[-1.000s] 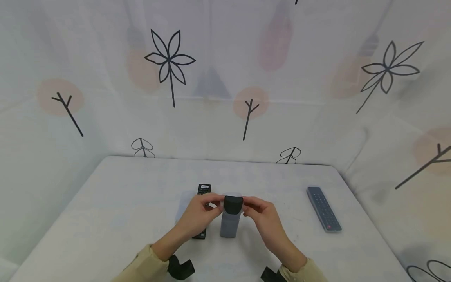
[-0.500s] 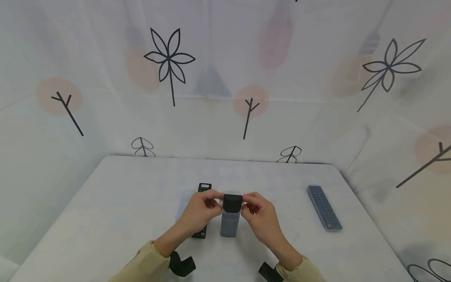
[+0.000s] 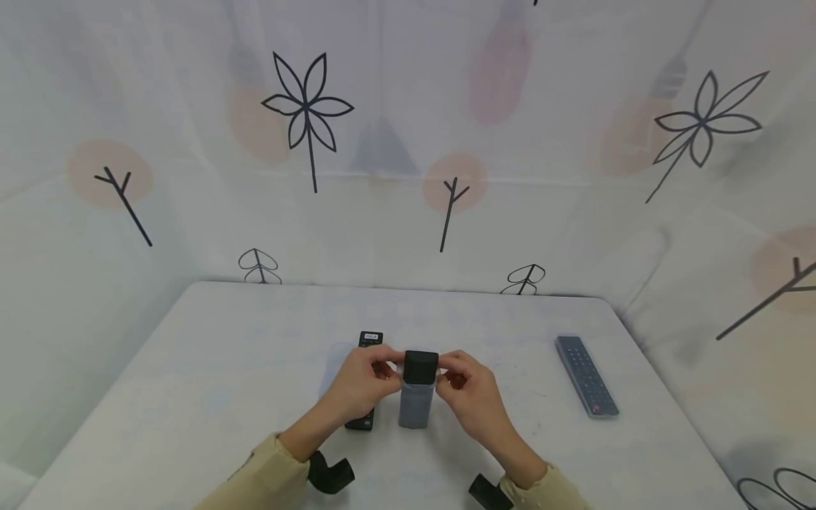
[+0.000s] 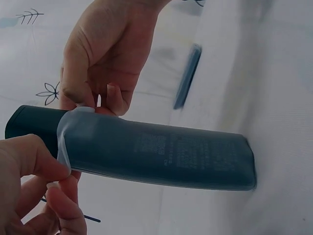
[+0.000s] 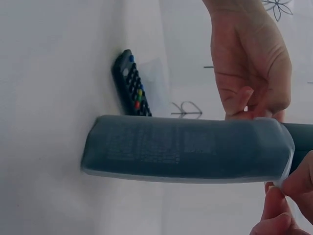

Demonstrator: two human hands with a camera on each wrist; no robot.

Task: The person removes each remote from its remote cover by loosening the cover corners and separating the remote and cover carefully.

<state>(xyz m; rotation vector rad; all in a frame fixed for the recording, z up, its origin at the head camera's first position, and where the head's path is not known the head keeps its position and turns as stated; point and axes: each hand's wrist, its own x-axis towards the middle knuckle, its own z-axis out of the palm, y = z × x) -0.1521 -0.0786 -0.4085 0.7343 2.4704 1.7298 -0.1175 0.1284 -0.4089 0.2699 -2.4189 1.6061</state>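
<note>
Upright at the middle of the table stands a dark remote control (image 3: 421,368) inside a translucent sleeve (image 3: 415,407), its black upper end bare above the rim. My left hand (image 3: 358,384) pinches the sleeve's rim on the left side between thumb and fingers. On the opposite side my right hand (image 3: 474,393) pinches the same rim. In the left wrist view faint print shows through the sleeve (image 4: 161,152), and the rim is bunched at the fingertips. The right wrist view shows the sleeve (image 5: 195,149) covering most of the remote's length.
A black remote (image 3: 363,421) lies left of centre, partly hidden behind my left hand, with a clear sleeve (image 3: 331,368) beside it. To the right lies a sleeved remote (image 3: 586,377). Black wrist mounts (image 3: 331,476) hang by my cuffs. Patterned cloth walls surround the white table (image 3: 191,397).
A second ago a pale bit of sleeve showed behind the remote's black end; now it does not. My right fingers are slightly more curled. Both hands otherwise stay in place.
</note>
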